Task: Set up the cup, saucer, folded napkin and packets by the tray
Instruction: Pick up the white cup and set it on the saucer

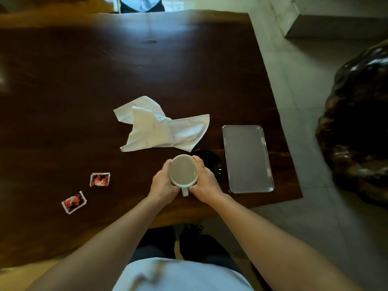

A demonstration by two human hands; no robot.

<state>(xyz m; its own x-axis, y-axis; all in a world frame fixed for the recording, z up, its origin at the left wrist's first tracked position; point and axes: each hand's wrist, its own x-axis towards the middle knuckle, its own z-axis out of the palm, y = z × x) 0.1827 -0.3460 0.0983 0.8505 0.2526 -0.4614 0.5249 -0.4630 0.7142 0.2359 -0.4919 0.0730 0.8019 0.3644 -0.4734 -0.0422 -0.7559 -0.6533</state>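
A white cup [183, 170] with its handle pointing toward me is held between both hands above the table's near edge. My left hand [162, 184] wraps its left side, and my right hand [204, 181] wraps its right side. A dark saucer [211, 162] lies just right of the cup, partly hidden by my right hand. The white napkin [163, 128] lies crumpled and unfolded beyond the cup. Two red and black packets [100, 179] [74, 202] lie apart to the left. The silver tray [246, 159] sits to the right of the saucer.
The dark wooden table [105, 80] ends close to the tray on the right and near my body at the front. A dark carved wooden piece [357, 133] stands on the tiled floor to the right. A person's clothing [142, 4] shows at the far edge.
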